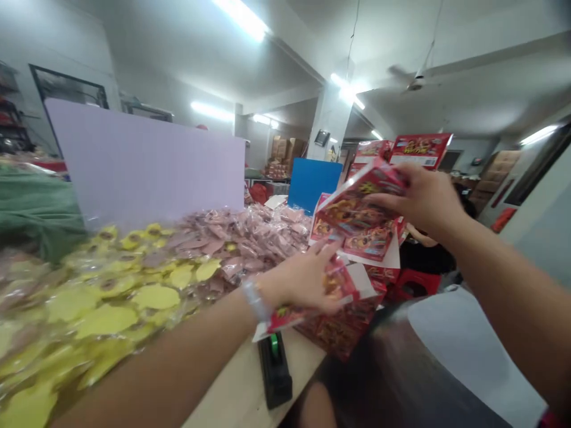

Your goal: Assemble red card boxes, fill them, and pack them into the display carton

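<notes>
My right hand (423, 196) grips a red printed box (363, 202) by its upper right end, tilted and raised over other boxes of the same print. Lower and to the left, my left hand (303, 282) lies over another red printed box (339, 284), thumb below and fingers above its edge. White flaps stick out from this lower box; motion blur smears its outline. Just below my left wrist stands a black tape dispenser (275, 374) with a green core. More red printed boxes (341, 327) are stacked under and behind both hands.
Wrapped pink pieces (250, 235) and wrapped yellow pieces (111, 303) heap over the table's left side. Behind them stand a lilac panel (151, 166) and a blue panel (314, 183). A red stool (417, 284) and part of a person (423, 238) are at the right.
</notes>
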`<state>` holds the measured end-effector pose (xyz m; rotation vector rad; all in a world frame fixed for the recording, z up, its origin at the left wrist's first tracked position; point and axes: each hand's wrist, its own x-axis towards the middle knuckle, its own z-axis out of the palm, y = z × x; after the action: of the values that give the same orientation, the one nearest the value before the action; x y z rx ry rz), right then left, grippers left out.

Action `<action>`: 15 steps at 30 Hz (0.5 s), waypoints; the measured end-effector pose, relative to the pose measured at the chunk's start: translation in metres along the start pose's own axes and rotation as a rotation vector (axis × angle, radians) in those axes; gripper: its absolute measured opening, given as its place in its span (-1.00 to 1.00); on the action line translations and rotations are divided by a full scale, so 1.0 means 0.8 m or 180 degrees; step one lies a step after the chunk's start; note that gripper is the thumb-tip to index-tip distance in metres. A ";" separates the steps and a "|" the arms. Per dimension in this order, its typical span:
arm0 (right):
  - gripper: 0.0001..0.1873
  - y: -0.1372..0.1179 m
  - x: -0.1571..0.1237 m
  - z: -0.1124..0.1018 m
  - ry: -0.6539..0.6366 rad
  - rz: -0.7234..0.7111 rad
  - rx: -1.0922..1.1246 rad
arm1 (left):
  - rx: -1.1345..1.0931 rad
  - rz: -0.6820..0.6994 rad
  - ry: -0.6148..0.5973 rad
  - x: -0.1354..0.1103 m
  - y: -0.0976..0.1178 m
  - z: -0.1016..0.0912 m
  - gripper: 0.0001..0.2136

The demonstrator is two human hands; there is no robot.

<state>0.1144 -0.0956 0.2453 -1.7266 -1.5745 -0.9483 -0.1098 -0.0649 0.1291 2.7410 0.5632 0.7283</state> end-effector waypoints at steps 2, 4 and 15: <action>-0.31 -0.006 0.034 0.028 -0.0568 -0.0321 -0.0091 | 0.0085 0.0030 -0.0493 0.054 0.003 0.020 0.00; -0.34 -0.008 0.060 0.057 -0.0945 -0.0497 0.0033 | 0.0168 0.0004 -0.0700 0.073 0.000 0.031 0.01; -0.29 0.003 0.085 0.114 -0.1449 -0.0638 -0.0438 | 0.0169 0.0220 -0.0626 0.059 -0.021 0.034 -0.05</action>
<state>0.1284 0.0172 0.2512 -2.0114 -2.0439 -0.8074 -0.0631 -0.0337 0.1207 2.8506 0.4529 0.4567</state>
